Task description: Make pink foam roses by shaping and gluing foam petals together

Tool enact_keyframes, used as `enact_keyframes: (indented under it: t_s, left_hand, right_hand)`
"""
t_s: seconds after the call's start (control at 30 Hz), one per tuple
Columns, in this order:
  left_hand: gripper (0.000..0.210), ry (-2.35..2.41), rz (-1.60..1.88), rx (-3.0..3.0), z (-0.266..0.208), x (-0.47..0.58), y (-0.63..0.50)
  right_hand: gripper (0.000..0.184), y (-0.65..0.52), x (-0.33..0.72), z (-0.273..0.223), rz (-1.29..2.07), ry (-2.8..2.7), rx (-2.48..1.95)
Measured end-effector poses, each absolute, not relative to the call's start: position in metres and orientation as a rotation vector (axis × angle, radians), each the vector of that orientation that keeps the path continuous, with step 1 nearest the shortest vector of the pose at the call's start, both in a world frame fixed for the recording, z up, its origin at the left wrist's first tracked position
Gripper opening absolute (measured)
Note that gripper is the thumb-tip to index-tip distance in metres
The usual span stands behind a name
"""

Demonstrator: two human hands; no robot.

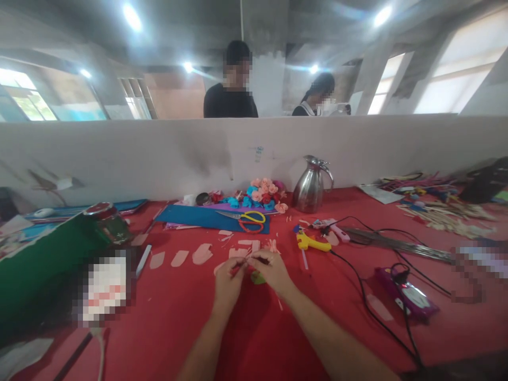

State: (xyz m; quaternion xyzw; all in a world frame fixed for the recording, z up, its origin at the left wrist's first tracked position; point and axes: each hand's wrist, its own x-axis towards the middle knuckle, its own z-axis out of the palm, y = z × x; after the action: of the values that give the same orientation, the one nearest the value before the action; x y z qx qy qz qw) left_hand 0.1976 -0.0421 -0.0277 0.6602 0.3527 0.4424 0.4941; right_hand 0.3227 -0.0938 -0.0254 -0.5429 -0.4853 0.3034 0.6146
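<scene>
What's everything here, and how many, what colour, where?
Flat tabletop: one, red, centre
Upright partition: one, white, behind tabletop
Shiny metal jug: one, silver, near partition
Roselike craft flowers: bunch, pink, red and blue, left of jug
Flat sheet: one, blue, before flowers
Long scissors: one, yellow and red handles, on sheet
Rounded flat pieces: several, pale pink, mid-left
Pistol-shaped glue gun: one, yellow, mid-right
Boxy socket strip: one, purple and white, right
Clear jar: one, red lid, left
Slanting panel: one, green, far left
People: two, dark clothing, beyond partition
Left hand: one, bare, centre
Right hand: one, bare, beside left
</scene>
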Motion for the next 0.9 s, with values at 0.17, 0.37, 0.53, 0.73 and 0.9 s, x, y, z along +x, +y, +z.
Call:
enact_keyframes:
  t_s: [0.17, 0.37, 0.53, 0.73, 0.9]
  left_hand:
    - [0.016, 0.933, 1.210, 1.390, -0.023, 0.186, -0.036]
    - [0.015, 0.969, 1.425, 1.246, -0.017, 0.159, -0.010]
    - [0.016, 1.063, 1.353, 1.297, -0.019, 0.145, 0.003]
    - [0.011, 1.459, 0.963, 1.792, -0.035, 0.144, 0.012]
    - [0.014, 1.629, 0.696, 2.145, -0.031, 0.149, 0.004]
  right_hand:
    - [0.029, -0.094, 0.341, -0.023, 0.582, -0.993, -1.316]
    - [0.014, -0.103, 0.336, -0.028, 0.433, -1.551, -1.837]
    - [0.009, -0.109, 0.324, -0.025, 0.377, -1.761, -2.064]
    - [0.014, -0.110, 0.327, -0.020, 0.325, -1.708, -2.131]
    - [0.016, -0.112, 0.325, -0.020, 0.278, -1.794, -2.070]
